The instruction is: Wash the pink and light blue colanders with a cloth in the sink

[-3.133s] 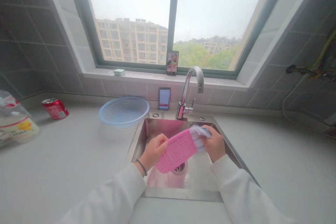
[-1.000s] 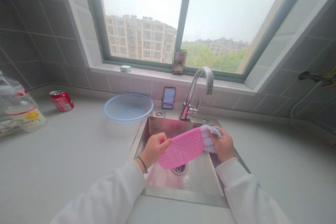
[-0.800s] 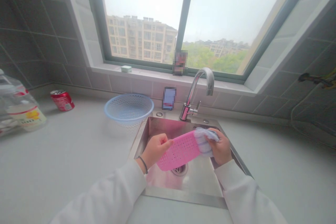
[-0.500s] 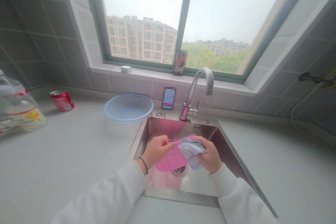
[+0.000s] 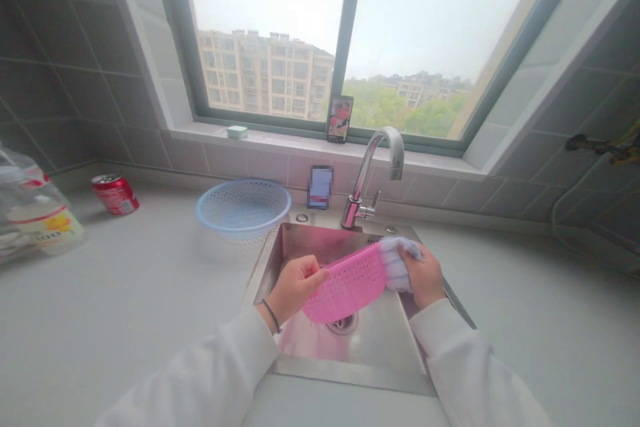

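Observation:
Over a stainless steel sink (image 5: pixel 373 340) my left hand (image 5: pixel 297 287) grips one end of a pink perforated plastic strainer (image 5: pixel 345 287), which tilts up to the right. My right hand (image 5: pixel 425 277) is shut on a pale blue-and-white cloth (image 5: pixel 396 265), wrapped around the strainer's far end. That end is hidden inside the cloth. Both sleeves are white, and a dark band circles my left wrist. The strainer hangs above the sink drain (image 5: pixel 343 323) without touching it.
A chrome faucet (image 5: pixel 373 173) rises behind the sink. A pale blue perforated basket (image 5: pixel 243 207) stands on the white countertop (image 5: pixel 115 307) to its left, with a red drink can (image 5: pixel 115 194) and a plastic bottle (image 5: pixel 43 217) further left. A phone (image 5: pixel 340 119) stands on the windowsill.
Since half a second ago, my right hand has slid the cloth from the strainer's middle out to its right end. The strainer now shows more of its pink surface.

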### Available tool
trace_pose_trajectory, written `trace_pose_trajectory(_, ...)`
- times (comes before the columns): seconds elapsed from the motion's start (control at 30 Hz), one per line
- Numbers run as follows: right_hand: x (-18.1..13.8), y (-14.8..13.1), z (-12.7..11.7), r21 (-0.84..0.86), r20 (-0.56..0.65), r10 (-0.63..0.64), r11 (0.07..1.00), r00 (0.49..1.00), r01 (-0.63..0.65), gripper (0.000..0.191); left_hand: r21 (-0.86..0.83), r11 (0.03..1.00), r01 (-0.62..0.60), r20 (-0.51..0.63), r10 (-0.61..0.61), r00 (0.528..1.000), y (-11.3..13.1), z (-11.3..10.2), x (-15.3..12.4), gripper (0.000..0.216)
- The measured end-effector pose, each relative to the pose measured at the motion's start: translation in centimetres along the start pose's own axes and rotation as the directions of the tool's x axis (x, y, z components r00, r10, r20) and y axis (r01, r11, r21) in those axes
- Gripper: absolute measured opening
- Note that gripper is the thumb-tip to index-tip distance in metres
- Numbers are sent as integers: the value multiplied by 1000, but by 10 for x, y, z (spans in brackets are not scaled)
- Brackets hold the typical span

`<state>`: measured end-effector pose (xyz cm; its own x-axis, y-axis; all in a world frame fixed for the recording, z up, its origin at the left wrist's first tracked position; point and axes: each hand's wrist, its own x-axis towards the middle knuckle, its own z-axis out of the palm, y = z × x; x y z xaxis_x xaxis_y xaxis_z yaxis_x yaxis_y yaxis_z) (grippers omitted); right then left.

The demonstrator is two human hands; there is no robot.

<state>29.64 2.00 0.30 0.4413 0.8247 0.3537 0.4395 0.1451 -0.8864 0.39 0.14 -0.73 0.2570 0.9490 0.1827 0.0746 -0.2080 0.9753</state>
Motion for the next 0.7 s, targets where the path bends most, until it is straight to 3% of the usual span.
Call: trace_pose_trajectory(0.7,5,13,3,-60,-1,44,997,999,-44,45,-30,1000,9,5,-9,1000,-3,-2,1,54)
